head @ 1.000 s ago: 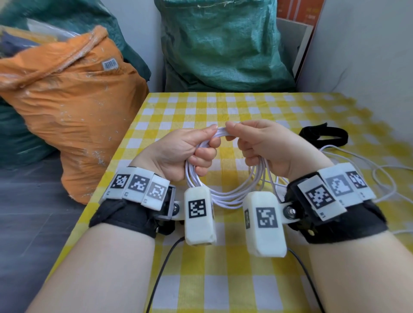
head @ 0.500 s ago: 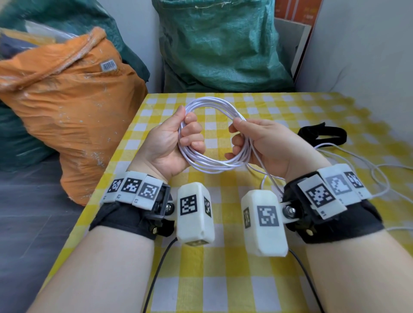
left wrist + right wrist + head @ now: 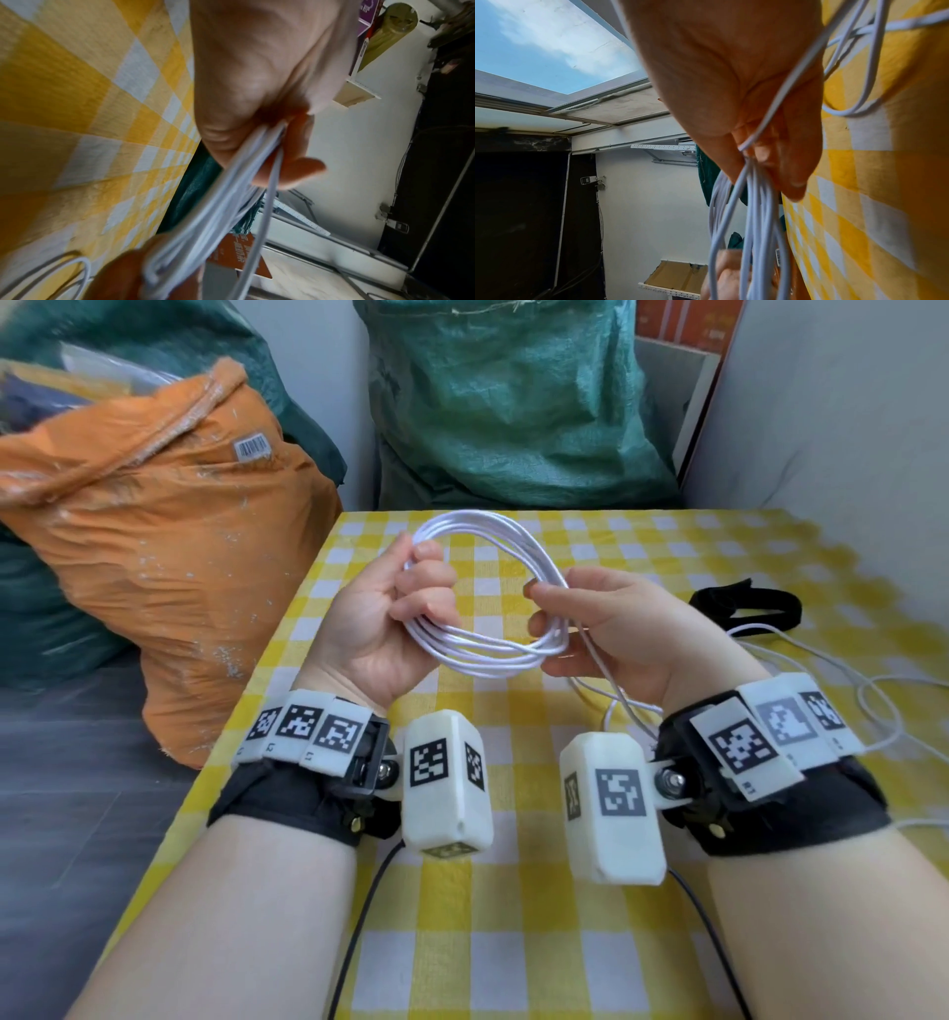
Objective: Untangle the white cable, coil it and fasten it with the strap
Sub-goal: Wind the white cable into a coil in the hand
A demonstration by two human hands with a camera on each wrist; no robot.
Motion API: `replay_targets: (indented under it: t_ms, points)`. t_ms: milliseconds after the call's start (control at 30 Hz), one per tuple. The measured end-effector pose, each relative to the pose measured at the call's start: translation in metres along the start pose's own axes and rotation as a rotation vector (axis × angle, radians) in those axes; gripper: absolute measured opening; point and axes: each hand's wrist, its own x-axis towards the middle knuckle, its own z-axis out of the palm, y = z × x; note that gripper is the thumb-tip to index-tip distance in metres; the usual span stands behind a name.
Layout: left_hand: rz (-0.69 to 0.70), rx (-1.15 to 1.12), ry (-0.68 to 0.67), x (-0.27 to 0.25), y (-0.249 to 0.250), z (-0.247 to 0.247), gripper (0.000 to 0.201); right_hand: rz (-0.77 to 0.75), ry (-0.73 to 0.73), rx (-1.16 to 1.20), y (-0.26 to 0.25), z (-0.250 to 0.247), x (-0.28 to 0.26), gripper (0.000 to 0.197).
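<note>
The white cable (image 3: 493, 654) is wound into a coil of several loops, held up above the yellow checked table (image 3: 513, 942). My left hand (image 3: 405, 608) grips the coil's left side with curled fingers; the left wrist view shows the strands (image 3: 231, 203) running out of that fist. My right hand (image 3: 590, 629) pinches the coil's right side, its strands (image 3: 752, 213) hanging from the fingers in the right wrist view. A loose tail of cable (image 3: 883, 706) trails from the right hand across the table to the right. The black strap (image 3: 744, 606) lies on the table beyond my right hand.
An orange sack (image 3: 169, 546) stands on the floor left of the table. A green sack (image 3: 508, 403) stands behind the table's far edge. A pale wall (image 3: 847, 454) borders the table on the right. Black wires (image 3: 359, 932) run from the wrist cameras toward me.
The coil hung below both hands a second ago. It has been turned up and lifted so that it now stands wider between my hands, which have drawn slightly apart.
</note>
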Motion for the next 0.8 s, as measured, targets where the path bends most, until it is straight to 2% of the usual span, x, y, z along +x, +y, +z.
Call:
replay_targets:
  t_ms: [100, 167, 267, 333, 433, 533, 633, 700, 800]
  points:
    - [0.120, -0.093, 0.007, -0.004, 0.015, -0.011, 0.048, 0.016, 0.015, -0.114, 0.001, -0.006, -0.002, 0.004]
    - [0.235, -0.164, 0.025, -0.009, 0.025, -0.016, 0.047, 0.007, 0.094, -0.147, 0.002, -0.012, 0.000, 0.006]
    - [0.464, -0.233, 0.146, -0.016, 0.034, -0.022, 0.050, -0.019, 0.235, -0.221, 0.005, -0.018, 0.003, 0.012]
    - [0.571, -0.291, 0.165, -0.020, 0.038, -0.026, 0.049, -0.027, 0.313, -0.297, 0.006, -0.018, 0.002, 0.012]
    - [0.653, -0.333, 0.152, -0.027, 0.042, -0.029, 0.051, -0.036, 0.408, -0.388, 0.007, -0.018, 0.001, 0.010]
    - [0.749, -0.312, 0.212, -0.034, 0.048, -0.031, 0.055, -0.075, 0.523, -0.444, 0.007, -0.024, 0.003, 0.019]
    - [0.821, -0.243, 0.288, -0.033, 0.048, -0.026, 0.056, -0.106, 0.604, -0.492, 0.007, -0.026, 0.002, 0.019]
    - [0.834, -0.142, 0.338, -0.029, 0.044, -0.019, 0.052, -0.116, 0.596, -0.534, 0.007, -0.023, 0.002, 0.016]
    - [0.769, -0.003, 0.307, -0.022, 0.035, -0.009, 0.042, -0.097, 0.450, -0.631, 0.003, -0.014, 0.000, 0.016]
